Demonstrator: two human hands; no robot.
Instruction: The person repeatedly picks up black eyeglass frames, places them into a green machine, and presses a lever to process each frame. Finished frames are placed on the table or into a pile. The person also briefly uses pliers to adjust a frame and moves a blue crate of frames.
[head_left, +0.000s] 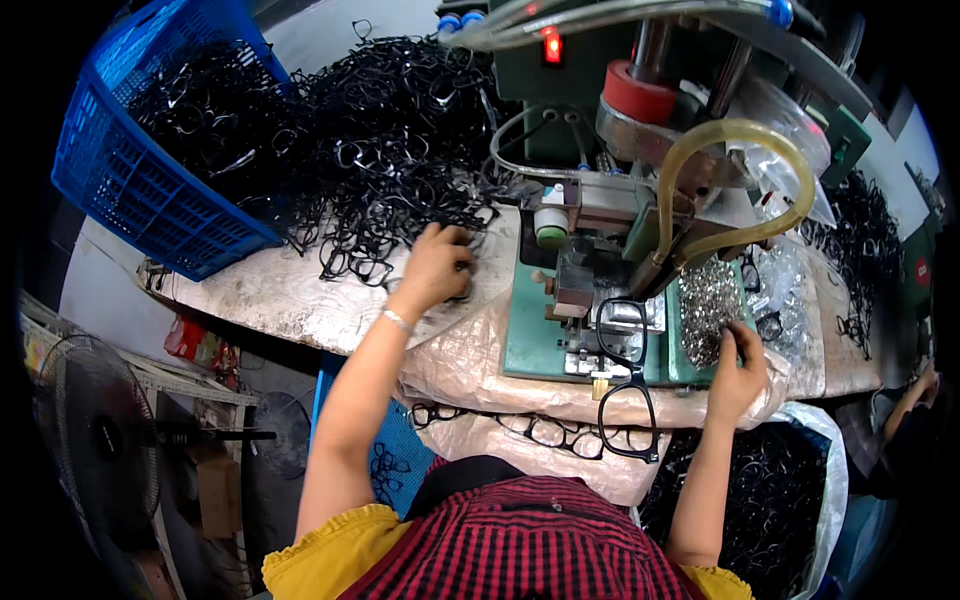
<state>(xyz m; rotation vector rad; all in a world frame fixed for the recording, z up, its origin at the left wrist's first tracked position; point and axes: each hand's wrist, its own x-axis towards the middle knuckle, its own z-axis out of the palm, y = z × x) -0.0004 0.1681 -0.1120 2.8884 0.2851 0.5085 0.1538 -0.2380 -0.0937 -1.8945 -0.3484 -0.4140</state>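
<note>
A black eyeglass frame (655, 405) sits in the green bench press (575, 285), one rim under the tooling and the other hanging over the table's front edge. My left hand (436, 270) is at the near right edge of a heap of black eyeglass frames (390, 165). Its fingers are curled, with something dark between them that I cannot make out. My right hand (738, 378) is at the near right corner of a tray of small shiny metal parts (705, 310). Thumb and fingers come together there; anything pinched is too small to see.
A blue plastic basket (150, 190) lies tipped at the left, frames spilling out. A clear yellowish hose (735, 130) loops over the press. More frames lie in a white-lined container (825, 470) below right. A fan (100, 440) stands lower left. Someone's arm (910, 400) shows far right.
</note>
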